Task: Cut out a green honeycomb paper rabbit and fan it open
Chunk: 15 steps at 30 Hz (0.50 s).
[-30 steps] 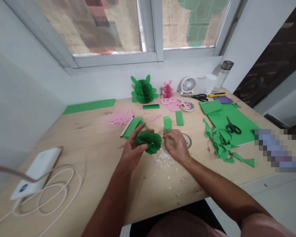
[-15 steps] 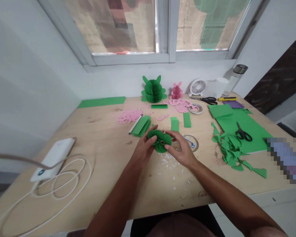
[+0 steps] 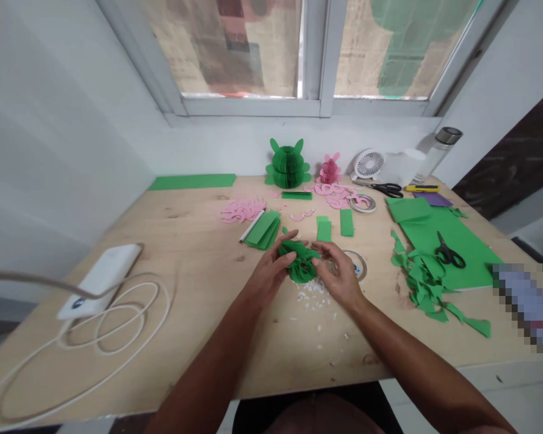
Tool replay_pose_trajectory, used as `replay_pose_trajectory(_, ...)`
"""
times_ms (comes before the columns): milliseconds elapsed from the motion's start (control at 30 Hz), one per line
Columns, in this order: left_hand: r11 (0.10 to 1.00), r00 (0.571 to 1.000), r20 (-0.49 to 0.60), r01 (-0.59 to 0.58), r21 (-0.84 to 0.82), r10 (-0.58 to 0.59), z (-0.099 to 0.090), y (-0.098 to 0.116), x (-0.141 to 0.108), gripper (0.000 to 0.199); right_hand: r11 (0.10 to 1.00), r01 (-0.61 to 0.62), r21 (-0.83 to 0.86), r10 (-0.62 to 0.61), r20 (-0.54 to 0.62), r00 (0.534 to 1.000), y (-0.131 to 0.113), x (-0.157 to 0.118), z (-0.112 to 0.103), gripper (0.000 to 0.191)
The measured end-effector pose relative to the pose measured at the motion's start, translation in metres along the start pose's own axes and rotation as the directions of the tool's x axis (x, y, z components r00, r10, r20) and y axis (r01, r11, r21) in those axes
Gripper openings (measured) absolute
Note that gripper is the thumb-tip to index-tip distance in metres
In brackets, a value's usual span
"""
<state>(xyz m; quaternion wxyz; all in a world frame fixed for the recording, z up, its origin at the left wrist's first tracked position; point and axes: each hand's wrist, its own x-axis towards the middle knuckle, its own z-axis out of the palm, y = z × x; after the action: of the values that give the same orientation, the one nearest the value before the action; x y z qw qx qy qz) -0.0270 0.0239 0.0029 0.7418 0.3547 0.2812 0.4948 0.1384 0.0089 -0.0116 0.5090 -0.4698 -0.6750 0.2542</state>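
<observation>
Between my hands is a green layered paper piece [image 3: 302, 263], its leaves fanned out into a rounded, ruffled shape. My left hand [image 3: 271, 268] grips its left side, thumb on top. On the right edge, my right hand [image 3: 339, 274] pinches the leaves between thumb and fingers. Just behind lie folded green paper strips [image 3: 263, 230] with a white stick [image 3: 252, 226] beside them, and small green rectangles [image 3: 346, 223]. A tape roll [image 3: 362, 265] sits partly behind my right hand. White paper bits [image 3: 311, 296] are scattered below the piece.
Against the wall stand a green paper figure [image 3: 288, 167], a pink one [image 3: 329, 170] and a small fan [image 3: 368, 164]. Pink scraps [image 3: 242, 210] lie in front. At right are scissors [image 3: 449, 252], green sheets [image 3: 466, 241] and offcuts [image 3: 428, 283]; at left, a white power bank [image 3: 100, 280] with a cable.
The green paper piece has changed from a smoother, lobed form to a more spread, ruffled one. Both hands still hold it. The view has shifted slightly.
</observation>
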Motion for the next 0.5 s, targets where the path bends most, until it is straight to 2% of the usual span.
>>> replay_pose_trajectory(100,1.000,1.000,-0.017,-0.001,0.020,0.001,-0.001,0.000,0.001,0.055,0.999,0.041,-0.015,-0.042,-0.040,0.998,-0.002,0.001,-0.002,0.028)
replay_pose_trajectory(267,0.997,0.999,-0.014,-0.045,0.068,0.046,-0.002,0.000,0.001,0.056,0.968,0.236,-0.086,-0.243,-0.079,0.967,-0.014,0.001,-0.007,0.015)
replay_pose_trajectory(500,0.991,0.996,-0.002,-0.088,0.103,0.088,0.000,-0.002,0.001,0.056,0.886,0.407,-0.220,-0.410,0.035,0.911,-0.021,-0.002,-0.006,0.018)
